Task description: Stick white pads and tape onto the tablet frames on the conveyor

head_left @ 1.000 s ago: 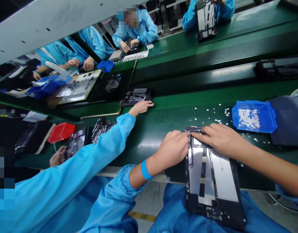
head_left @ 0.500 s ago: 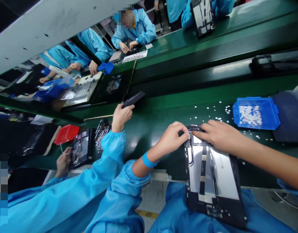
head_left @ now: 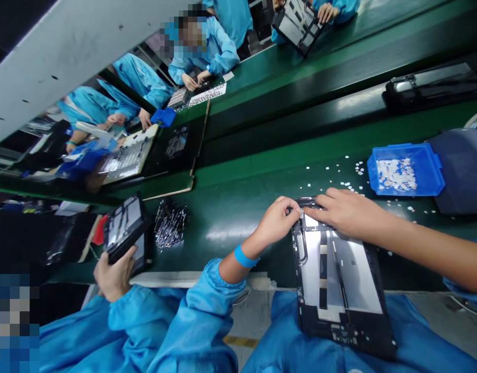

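An opened tablet [head_left: 355,269] with a black frame and silvery inner plates slopes from my lap up over the table edge. At its upper left corner, my left hand [head_left: 279,217] is closed in a pinch. A tiny pale bit shows at those fingertips, too small to name. My right hand [head_left: 341,210] grips the tablet's top end, index finger stretched toward the pinch, other fingers bent over the upper edge. Its thumb is hidden. Small white pieces [head_left: 345,184] lie scattered on the green table just beyond.
A blue tray [head_left: 436,181] of white pieces stands at the right, beside a dark box-like object [head_left: 464,171]. On the left, a co-worker's hand [head_left: 116,274] holds another opened tablet [head_left: 125,223] near a pile of shiny strips [head_left: 170,223]. More workers sit across the table.
The co-worker's hand at left has come back from mid-table with a tablet, now over the other one there. Across the table, another tablet has tilted. My hands stay at the corner.
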Tool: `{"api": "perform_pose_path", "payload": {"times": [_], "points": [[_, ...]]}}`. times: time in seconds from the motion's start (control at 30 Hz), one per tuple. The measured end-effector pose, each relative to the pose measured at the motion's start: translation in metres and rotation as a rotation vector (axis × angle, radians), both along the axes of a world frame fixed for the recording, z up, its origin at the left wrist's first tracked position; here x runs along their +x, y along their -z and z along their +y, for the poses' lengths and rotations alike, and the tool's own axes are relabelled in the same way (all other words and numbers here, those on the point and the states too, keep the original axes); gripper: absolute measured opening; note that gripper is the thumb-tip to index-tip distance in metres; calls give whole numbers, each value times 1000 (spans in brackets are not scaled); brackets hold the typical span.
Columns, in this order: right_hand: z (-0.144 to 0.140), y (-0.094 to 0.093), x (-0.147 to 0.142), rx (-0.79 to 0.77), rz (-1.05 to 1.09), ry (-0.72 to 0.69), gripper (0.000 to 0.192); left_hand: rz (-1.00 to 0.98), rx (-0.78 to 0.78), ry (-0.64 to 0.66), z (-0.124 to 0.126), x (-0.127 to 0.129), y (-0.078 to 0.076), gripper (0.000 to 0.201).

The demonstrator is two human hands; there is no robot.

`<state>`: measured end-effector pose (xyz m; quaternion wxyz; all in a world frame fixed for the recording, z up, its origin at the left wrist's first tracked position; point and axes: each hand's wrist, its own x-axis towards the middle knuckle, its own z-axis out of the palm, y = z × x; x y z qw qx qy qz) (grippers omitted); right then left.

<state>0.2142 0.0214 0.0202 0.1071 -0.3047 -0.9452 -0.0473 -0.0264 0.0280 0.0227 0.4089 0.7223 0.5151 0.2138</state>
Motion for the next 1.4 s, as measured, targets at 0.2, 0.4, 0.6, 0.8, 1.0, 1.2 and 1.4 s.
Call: {"api": "perform_pose_path", "payload": {"times": [0.2,0.4,0.6,0.8,1.0,1.2,1.4], "points": [[0,0,0,0,1,-15,43,-2,55,-53,-8,3,9,9],[0,0,1,5,14,-31,40,-6,122,-127,-17,10,18,11],[1,2,0,10,16,-39,39,-40,112,-210,-23,16,24,11],[1,1,0,20,10,-42,38,-59,83,-251,-25,21,24,12],[1,1,1,21,1,-45,38,-155,0,-324,-20,23,29,17],[1,3,3,34,5,-58,36,-287,-148,-308,-11,23,29,17],[1,5,3,63,28,-61,38,-269,-226,-245,-6,18,21,13]]}}
